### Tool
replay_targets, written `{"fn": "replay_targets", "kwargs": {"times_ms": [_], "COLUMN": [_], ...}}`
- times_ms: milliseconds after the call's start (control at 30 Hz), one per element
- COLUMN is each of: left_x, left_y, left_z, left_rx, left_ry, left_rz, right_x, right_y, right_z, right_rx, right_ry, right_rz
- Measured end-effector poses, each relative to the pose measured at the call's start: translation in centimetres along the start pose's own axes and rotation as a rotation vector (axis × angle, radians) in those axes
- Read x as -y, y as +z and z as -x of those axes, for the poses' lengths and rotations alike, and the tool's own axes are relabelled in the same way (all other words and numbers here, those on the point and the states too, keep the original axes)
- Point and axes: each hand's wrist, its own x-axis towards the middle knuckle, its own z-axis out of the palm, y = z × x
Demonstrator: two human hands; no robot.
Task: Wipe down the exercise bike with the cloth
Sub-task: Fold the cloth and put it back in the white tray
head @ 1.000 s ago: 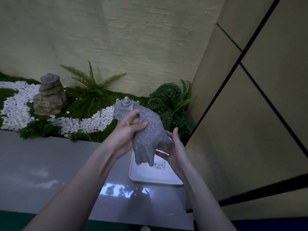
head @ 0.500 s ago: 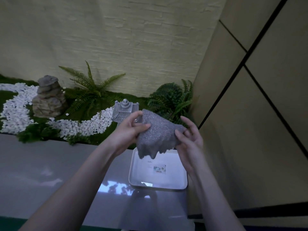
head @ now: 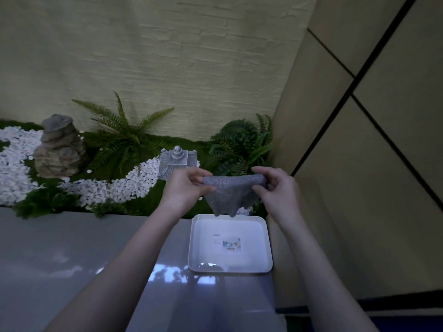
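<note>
Cloth (head: pixel 231 195), top corners hidden behind fingers (head: pixel 200 174)

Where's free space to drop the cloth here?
Bare: grey counter left of the white tray, up to the garden bed. Tray floor is free too, just below the cloth. Crowded: garden bed, with pebbles, ferns, rock.

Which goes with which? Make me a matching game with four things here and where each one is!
Things
1. grey speckled cloth
2. white square tray
3. small grey pagoda-shaped ornament
4. stacked brownish-grey rock

Places
A. far left, beside the white pebbles
B. on the glossy grey counter
C. stretched between the left hand and right hand
D. just beyond the left hand

Pairs: 1-C, 2-B, 3-D, 4-A
</note>
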Motion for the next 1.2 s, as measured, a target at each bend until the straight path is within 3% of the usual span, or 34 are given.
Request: {"fn": "replay_targets", "kwargs": {"times_ms": [100,233,300,400,500,600,667,800,867,967,1200], "left_x": [-0.5,-1.2,-1.6,-2.6,-3.1,-2.5,-1.3,2.1,4.1,6.7,11.7], "left_y": [-0.2,-0.5,-1.1,-2.0,-1.5,0.2,1.2,2.5,4.0,6.8,11.1], "left_z": [0.0,-0.3,-0.5,-0.4,-0.6,-0.9,-1.2,-1.1,-0.7,-0.3,-0.2], "left_rx": [-0.058,-0.074,0.015,0.242,0.236,0.080,0.048,0.243,0.246,0.097,-0.133], "left_ry": [0.089,0.277,0.319,0.304,0.252,0.110,-0.093,-0.565,-0.635,-0.593,-0.097], "left_rz": [-0.226,-0.325,-0.156,0.307,0.544,0.645,0.770,0.946,0.875,0.535,-0.036], "right_x": [0.6,1.4,1.5,1.9,2.0,1.6,0.9,-1.4,-2.9,-5.8,-14.4], "right_y": [0.1,-0.1,-0.8,-1.9,-1.2,0.8,1.9,3.7,4.4,5.4,7.2], "right_z": [-0.1,0.0,0.0,-0.3,-0.7,-0.5,-0.3,0.3,0.7,1.3,2.3], "right_rx": [-0.074,-0.169,-0.165,0.018,0.079,0.050,0.022,-0.043,-0.053,-0.042,-0.100], "right_ry": [-0.106,-0.156,-0.190,-0.166,-0.075,0.032,0.115,0.307,0.377,0.392,0.345], "right_rz": [0.241,0.262,0.109,-0.346,-0.532,-0.597,-0.610,-0.710,-0.706,-0.588,-0.058]}}
